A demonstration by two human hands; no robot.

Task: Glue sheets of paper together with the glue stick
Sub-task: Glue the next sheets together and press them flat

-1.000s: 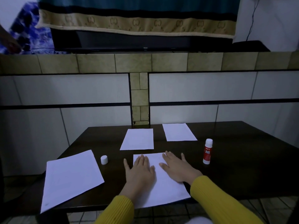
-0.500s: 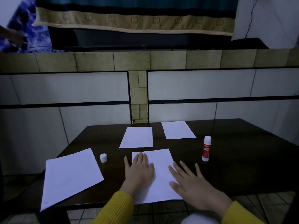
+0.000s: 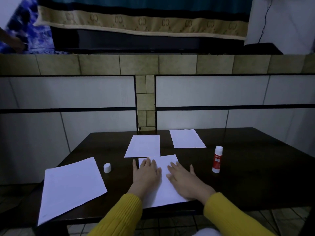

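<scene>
A white sheet of paper [image 3: 164, 191] lies at the near edge of the dark table [image 3: 255, 176]. My left hand [image 3: 145, 174] rests flat on its left part, fingers spread. My right hand [image 3: 185, 181] lies flat on its right part, fingers apart. Neither hand holds anything. A red and white glue stick [image 3: 217, 159] stands upright and uncapped to the right of my right hand. Its white cap [image 3: 107, 167] sits on the table left of my left hand.
A larger white sheet [image 3: 69, 188] lies angled at the front left, overhanging the table edge. Two smaller sheets lie further back, one at the middle [image 3: 144, 145] and one to its right [image 3: 186, 138]. A tiled wall rises behind the table.
My right hand slid down and right off the sheet, then came back up onto its right part. My left hand stayed flat on the sheet.
</scene>
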